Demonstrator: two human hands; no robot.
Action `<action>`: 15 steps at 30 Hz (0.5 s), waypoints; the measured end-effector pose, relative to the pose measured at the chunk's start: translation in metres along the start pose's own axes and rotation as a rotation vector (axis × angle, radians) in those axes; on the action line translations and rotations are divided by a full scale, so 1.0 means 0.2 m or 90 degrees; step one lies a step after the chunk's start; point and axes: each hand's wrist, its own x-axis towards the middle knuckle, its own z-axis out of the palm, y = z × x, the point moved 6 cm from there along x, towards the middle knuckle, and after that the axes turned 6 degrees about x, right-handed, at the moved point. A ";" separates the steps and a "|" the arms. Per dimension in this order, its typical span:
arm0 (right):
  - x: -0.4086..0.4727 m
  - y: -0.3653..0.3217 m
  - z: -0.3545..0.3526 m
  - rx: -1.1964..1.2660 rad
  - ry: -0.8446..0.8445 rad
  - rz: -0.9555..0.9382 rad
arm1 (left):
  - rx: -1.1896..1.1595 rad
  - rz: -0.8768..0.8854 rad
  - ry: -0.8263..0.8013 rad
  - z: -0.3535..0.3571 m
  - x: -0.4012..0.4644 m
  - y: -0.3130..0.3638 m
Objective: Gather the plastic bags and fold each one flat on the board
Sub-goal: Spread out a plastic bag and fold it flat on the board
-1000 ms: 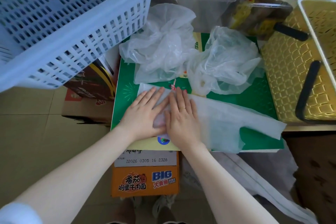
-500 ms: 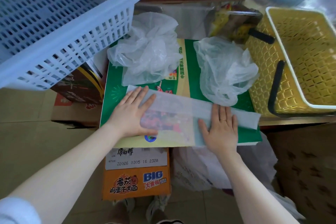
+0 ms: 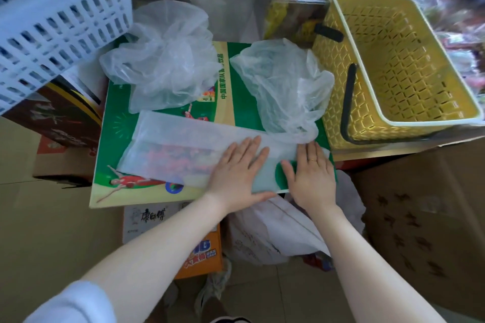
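Observation:
A translucent white plastic bag (image 3: 170, 149) lies smoothed out flat across the near part of the green printed board (image 3: 115, 123). My left hand (image 3: 236, 170) presses flat on its right portion, fingers straight. My right hand (image 3: 312, 173) lies flat on the bag's right end at the board's right edge. Two crumpled clear bags sit farther back on the board: one at the back left (image 3: 168, 57), one at the back right (image 3: 283, 84).
A white slatted basket (image 3: 60, 16) hangs over the left. A yellow basket (image 3: 404, 60) with black handles stands on the right. Cardboard boxes surround the board, including an orange noodle box (image 3: 199, 254) below it and a brown box (image 3: 425, 231) at right. A white bag (image 3: 270, 233) lies beneath the board's near edge.
My left hand slid from the bag's left end to its right part, close to my right hand. My right hand moved further right. The view shifted left.

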 end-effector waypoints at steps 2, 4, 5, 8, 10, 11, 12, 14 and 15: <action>-0.01 0.09 -0.05 0.036 0.027 0.015 | 0.029 0.014 -0.020 0.02 -0.03 -0.04; -0.01 0.15 -0.10 0.069 0.066 0.019 | 0.058 0.048 -0.055 0.02 -0.08 -0.09; 0.00 0.15 -0.12 0.088 0.072 0.024 | 0.070 0.066 -0.058 0.00 -0.10 -0.10; 0.01 0.15 -0.13 0.158 0.033 0.094 | 0.076 0.112 0.048 -0.04 -0.20 -0.05; 0.01 0.13 -0.12 0.205 -0.027 0.123 | 0.039 0.117 0.164 -0.06 -0.25 0.03; 0.00 0.10 -0.11 0.235 -0.066 0.117 | 0.013 0.119 0.194 -0.06 -0.27 0.07; -0.02 0.07 -0.09 0.266 -0.115 0.100 | -0.007 0.115 0.213 -0.07 -0.29 0.09; -0.09 0.01 -0.08 0.321 -0.218 0.055 | -0.048 0.106 0.234 -0.06 -0.32 0.09; -0.12 -0.02 -0.10 0.389 -0.252 0.052 | -0.075 0.098 0.247 -0.04 -0.34 0.06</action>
